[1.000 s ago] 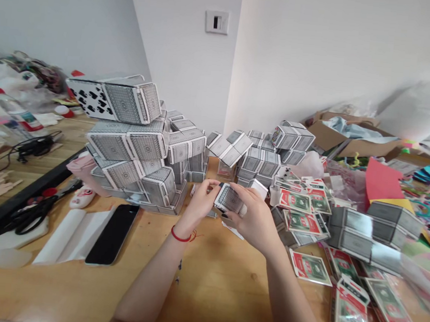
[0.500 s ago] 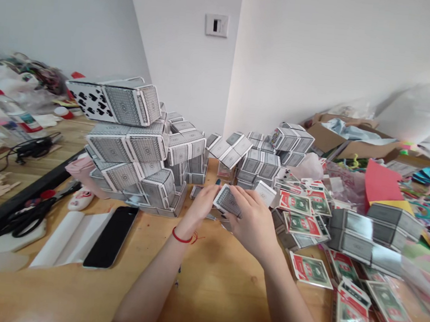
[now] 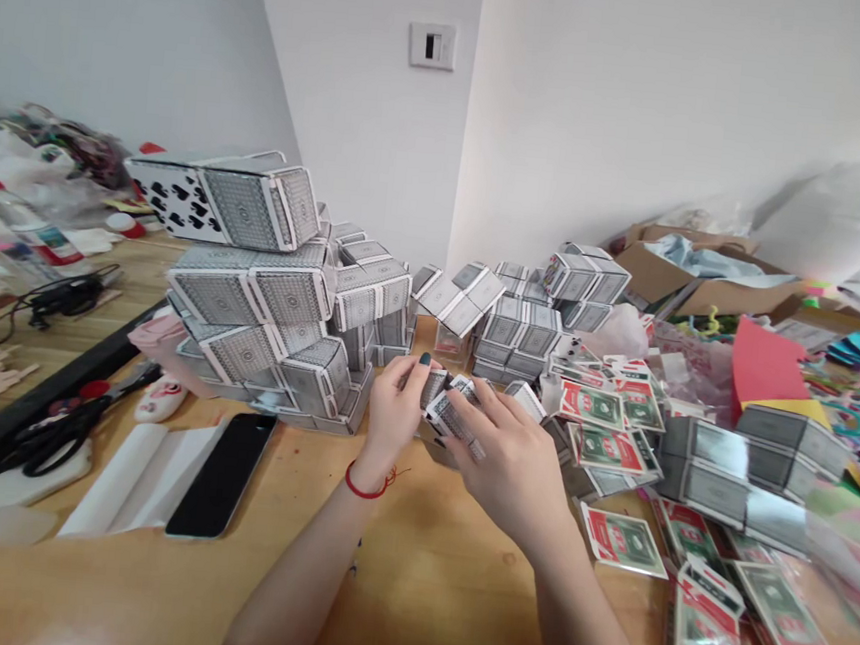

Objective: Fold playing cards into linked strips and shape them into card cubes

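In front of me, both hands work on folded grey-backed playing cards (image 3: 443, 416). My left hand (image 3: 394, 415), with a red string on its wrist, pinches their left end between thumb and fingers. My right hand (image 3: 512, 460) lies over the right side, its fingers curled around them and hiding part of their shape. Just beyond my right fingertips another white-edged card piece (image 3: 525, 401) shows. Behind the hands lies a tilted block of joined card boxes (image 3: 462, 300).
Stacked card boxes (image 3: 289, 295) rise at left, with a smaller stack (image 3: 524, 326) at back right. Red-and-green card packs (image 3: 623, 540) lie at right near more card blocks (image 3: 704, 462). A black phone (image 3: 222, 475), white paper (image 3: 137, 478) and scissors (image 3: 63, 431) lie at left.
My left hand has turned more upright and drawn slightly left. The cards between my hands have tilted, showing a narrower face, and my right fingers have shifted over them.
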`<action>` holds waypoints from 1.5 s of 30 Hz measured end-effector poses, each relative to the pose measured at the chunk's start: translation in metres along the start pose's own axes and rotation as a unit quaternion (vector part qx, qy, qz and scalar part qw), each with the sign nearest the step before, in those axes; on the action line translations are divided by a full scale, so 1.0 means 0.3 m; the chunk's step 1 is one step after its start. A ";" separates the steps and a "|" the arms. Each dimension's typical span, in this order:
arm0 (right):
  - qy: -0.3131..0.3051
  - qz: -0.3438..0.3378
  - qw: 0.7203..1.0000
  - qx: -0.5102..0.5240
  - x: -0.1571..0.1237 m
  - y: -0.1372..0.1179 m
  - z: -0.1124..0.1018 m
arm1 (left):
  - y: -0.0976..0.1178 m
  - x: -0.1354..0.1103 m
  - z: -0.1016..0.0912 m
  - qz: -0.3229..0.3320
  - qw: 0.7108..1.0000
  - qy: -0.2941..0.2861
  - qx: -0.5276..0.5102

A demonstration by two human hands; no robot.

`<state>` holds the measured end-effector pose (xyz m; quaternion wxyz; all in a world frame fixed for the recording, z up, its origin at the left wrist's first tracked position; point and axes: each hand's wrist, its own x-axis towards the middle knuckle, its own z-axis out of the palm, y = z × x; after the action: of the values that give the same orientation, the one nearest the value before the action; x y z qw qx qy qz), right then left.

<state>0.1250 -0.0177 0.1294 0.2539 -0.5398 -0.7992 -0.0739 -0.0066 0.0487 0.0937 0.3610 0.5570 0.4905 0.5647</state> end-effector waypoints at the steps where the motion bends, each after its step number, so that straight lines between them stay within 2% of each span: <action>1: -0.002 0.003 1.000 -0.002 -0.001 -0.003 0.000 | -0.001 0.000 0.000 0.001 1.000 0.003 -0.001; 11: -0.006 0.032 0.999 -0.007 -0.010 -0.018 0.002 | -0.026 0.007 -0.002 -0.009 1.000 0.009 -0.029; 25: 0.020 0.065 0.998 -0.017 -0.013 -0.033 0.007 | -0.019 0.006 -0.007 -0.013 0.999 0.021 -0.026; 39: -0.026 0.025 0.999 -0.013 -0.009 -0.019 -0.004 | -0.003 0.002 -0.004 0.008 1.000 -0.023 0.011; 45: -0.037 0.014 0.999 -0.015 -0.004 -0.020 -0.002 | 0.008 0.001 -0.007 0.022 0.999 -0.019 0.036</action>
<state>0.1202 -0.0213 0.1301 0.2165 -0.5571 -0.7993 -0.0624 -0.0083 0.0479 0.0963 0.3377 0.5909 0.4908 0.5440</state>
